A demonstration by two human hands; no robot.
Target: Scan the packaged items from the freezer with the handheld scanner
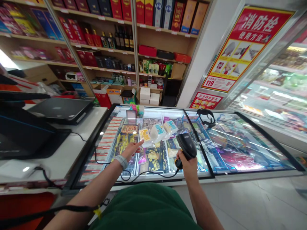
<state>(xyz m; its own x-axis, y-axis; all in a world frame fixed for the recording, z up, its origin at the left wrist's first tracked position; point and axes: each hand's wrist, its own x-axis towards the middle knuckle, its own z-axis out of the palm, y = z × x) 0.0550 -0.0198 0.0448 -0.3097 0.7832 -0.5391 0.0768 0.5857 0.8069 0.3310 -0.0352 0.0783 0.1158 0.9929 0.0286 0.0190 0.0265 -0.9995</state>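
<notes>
My right hand (188, 163) is wrapped round the handle of a black barcode scanner (186, 145), held above the glass lid of a chest freezer (172, 177). A cable runs from the scanner's grip leftward over the glass. At the near left corner of a clear food package with a yellow label (144, 134), my left hand (131, 150) has its thumb on top and its fingers bent underneath. Just right of that package sit two white packages with blue labels, one nearer (158, 131) and one farther (170, 126). Frozen goods show through the glass.
To the left is a white counter (90, 127) with a dark flat device (59, 108). A black stand (206, 117) rests on the freezer's right part. Colourful small items (134, 108) stand at the back edge. Shelves of boxes and bottles (122, 38) rise behind.
</notes>
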